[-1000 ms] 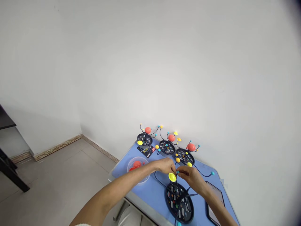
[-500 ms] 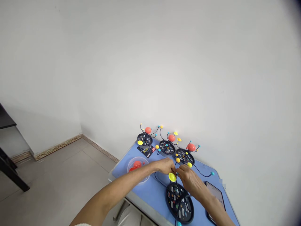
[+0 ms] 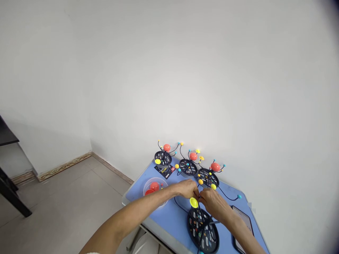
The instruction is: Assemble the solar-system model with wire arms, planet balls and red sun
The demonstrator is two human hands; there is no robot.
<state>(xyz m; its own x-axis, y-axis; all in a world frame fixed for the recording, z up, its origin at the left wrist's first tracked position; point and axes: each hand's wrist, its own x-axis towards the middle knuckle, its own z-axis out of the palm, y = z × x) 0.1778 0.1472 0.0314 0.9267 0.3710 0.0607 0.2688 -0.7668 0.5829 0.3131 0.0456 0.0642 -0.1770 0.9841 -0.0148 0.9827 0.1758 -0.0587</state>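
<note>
My left hand [image 3: 188,188] and my right hand [image 3: 215,203] meet fingertip to fingertip over a black round toy base [image 3: 203,231] on the blue table [image 3: 169,215]. Both hands are pinched on thin black wire arms of this solar-system model, just above a yellow disc [image 3: 194,202] that sits on one arm. The exact piece between the fingertips is too small to make out.
Three finished models with orange balls [image 3: 163,156] [image 3: 188,164] [image 3: 209,174] stand along the wall. A clear bowl [image 3: 155,187] with orange parts sits at the left. A phone [image 3: 242,229] lies at the right edge. A loose black wire with a teal ball [image 3: 239,197] trails right.
My right hand has crept left and closer to my left hand, fingertips now touching above the yellow disc. The view has dipped slightly.
</note>
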